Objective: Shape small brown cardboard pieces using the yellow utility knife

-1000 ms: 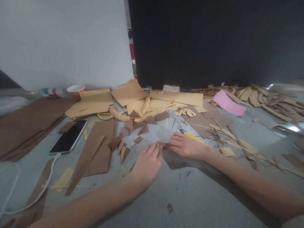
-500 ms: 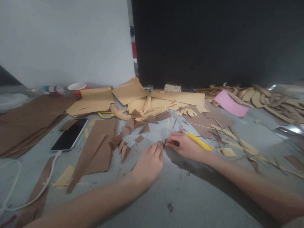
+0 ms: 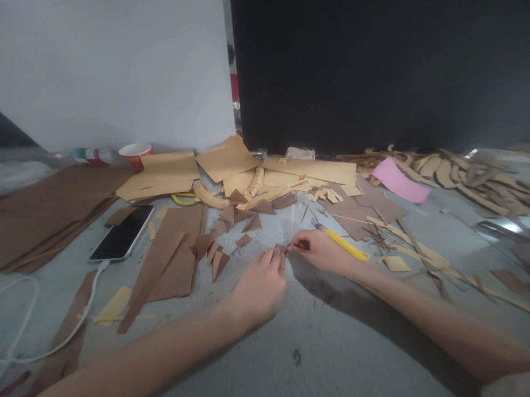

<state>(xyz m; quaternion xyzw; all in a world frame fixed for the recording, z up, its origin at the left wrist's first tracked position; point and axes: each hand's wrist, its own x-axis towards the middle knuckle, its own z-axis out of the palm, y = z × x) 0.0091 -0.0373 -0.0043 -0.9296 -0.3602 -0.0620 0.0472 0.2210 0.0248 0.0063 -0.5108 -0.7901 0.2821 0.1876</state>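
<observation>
Hands together: left hand (image 3: 262,286) and right hand (image 3: 320,251) meet fingertip to fingertip on the grey surface (image 3: 329,351). Brown cardboard sheets (image 3: 42,214) lie stacked far left, with a phone (image 3: 122,233) beside them and a yellow utility knife (image 3: 345,245) just behind the right hand. Both hands' fingertips pinch a small brown cardboard scrap (image 3: 283,249).

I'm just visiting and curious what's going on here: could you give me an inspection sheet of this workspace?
Surface: grey surface with dark marks, littered with offcuts.
Job's things: small brown scrap; yellow knife lying behind the right hand.
Clutter: brown triangles, tan sheets, pink paper, phone, red cup.
Hands: right hand pinches the scrap; left hand touches it, grip unclear.
Cables: white cable plugged into the phone.
Surroundings: white wall, black panel.
</observation>
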